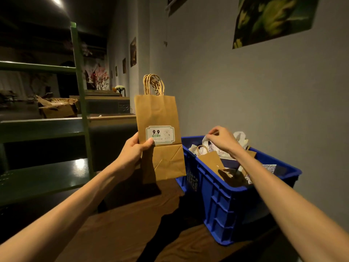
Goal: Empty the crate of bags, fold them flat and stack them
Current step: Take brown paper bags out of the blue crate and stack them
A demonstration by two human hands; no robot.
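Head: left hand point(135, 150) holds one flat bag point(160, 133); crate point(222, 201) beside.

The left hand point(135, 148) holds a flattened brown paper bag point(160, 137) upright by its left edge, thumb just beside a pale label point(160, 134) marked 9.9 — twisted handles up. The right hand point(221, 139) pinches a white bag point(207, 141) over the blue crate point(224, 201), which sits at the wooden table's point(117, 233) right edge — more bags inside.
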